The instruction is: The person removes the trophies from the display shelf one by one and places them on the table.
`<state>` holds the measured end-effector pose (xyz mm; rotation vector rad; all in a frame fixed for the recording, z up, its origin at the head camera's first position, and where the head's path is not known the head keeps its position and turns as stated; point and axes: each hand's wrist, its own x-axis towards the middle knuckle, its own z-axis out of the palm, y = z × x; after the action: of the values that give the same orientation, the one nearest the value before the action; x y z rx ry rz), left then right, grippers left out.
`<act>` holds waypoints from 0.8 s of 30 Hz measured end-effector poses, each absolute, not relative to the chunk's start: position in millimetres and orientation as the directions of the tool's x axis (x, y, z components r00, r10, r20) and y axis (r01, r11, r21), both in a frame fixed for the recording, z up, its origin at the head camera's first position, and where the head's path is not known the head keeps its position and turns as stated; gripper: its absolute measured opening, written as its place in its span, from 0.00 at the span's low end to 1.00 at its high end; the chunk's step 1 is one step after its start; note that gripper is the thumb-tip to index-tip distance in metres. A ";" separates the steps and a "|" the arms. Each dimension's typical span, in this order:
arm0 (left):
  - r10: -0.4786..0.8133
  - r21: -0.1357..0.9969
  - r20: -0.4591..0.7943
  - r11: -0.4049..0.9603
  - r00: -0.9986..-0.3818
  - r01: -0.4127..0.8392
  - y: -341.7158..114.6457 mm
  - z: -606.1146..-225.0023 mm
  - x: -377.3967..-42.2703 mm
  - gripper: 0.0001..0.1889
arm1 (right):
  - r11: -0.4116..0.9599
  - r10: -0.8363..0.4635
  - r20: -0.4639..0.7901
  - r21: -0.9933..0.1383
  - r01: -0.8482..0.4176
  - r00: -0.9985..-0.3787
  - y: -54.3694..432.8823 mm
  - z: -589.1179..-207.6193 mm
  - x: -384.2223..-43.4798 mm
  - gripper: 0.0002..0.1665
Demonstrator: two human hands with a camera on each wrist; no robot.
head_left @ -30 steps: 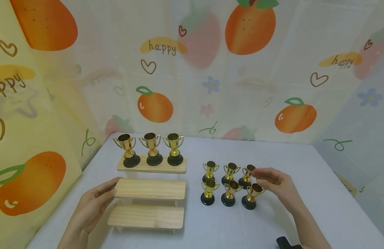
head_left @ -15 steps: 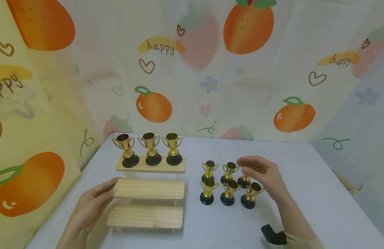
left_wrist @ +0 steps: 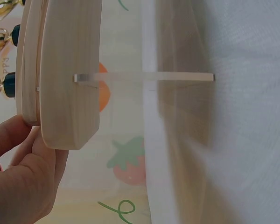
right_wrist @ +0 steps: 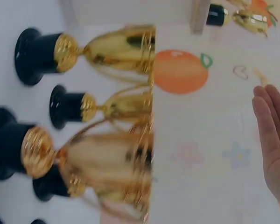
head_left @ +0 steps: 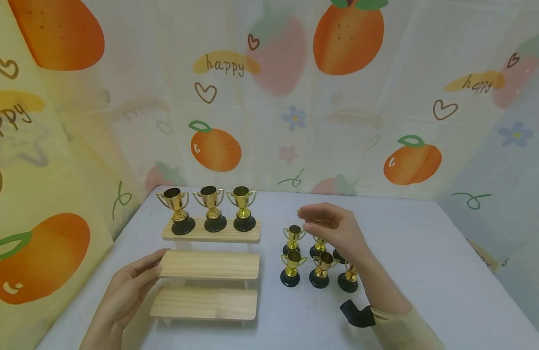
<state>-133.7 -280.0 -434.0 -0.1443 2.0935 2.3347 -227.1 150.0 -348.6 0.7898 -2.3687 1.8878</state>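
Standing on the table (head_left: pixel 431 272), the stand (head_left: pixel 210 272) has its middle tier (head_left: pixel 186 265) pinched at one end by the left hand (head_left: pixel 124 289). The right hand (head_left: pixel 340 229), fingers extended, hovers with nothing held. Three cups (head_left: pixel 211 198) occupy the top tier (head_left: pixel 230 236); six cups (head_left: pixel 325 262) stand alongside. Loading appears in hand; next likely calls for grasping one of the six.

Fruit-print backdrop (head_left: pixel 260 141) (cloth, perhaps; right side dim) behind white-covered table (head_left: pixel 435 262).

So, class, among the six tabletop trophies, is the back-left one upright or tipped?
Upright: in the head view, the back-left trophy stands on its black base, mouth up, near the right hand.
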 end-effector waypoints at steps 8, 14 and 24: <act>-0.058 0.991 -0.059 -0.124 -0.997 -0.052 -279.0 -433.8 -133.6 0.17 | 0.086 -0.354 0.310 -0.929 -0.361 -0.882 114.8 -339.1 -231.6 0.25; -0.059 0.992 -0.061 -0.116 -0.996 -0.054 -278.8 -434.6 -133.3 0.17 | 0.063 -0.348 0.320 -0.930 -0.363 -0.881 94.1 -334.4 -234.1 0.28; -0.064 0.992 -0.047 -0.120 -0.997 -0.039 -279.3 -434.5 -133.7 0.17 | -0.003 -0.351 0.320 -0.940 -0.341 -0.880 71.3 -326.6 -238.5 0.31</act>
<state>-133.7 -279.3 -434.5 -0.1230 2.0945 2.3607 -238.5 71.3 -326.6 0.7721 -2.2236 2.0919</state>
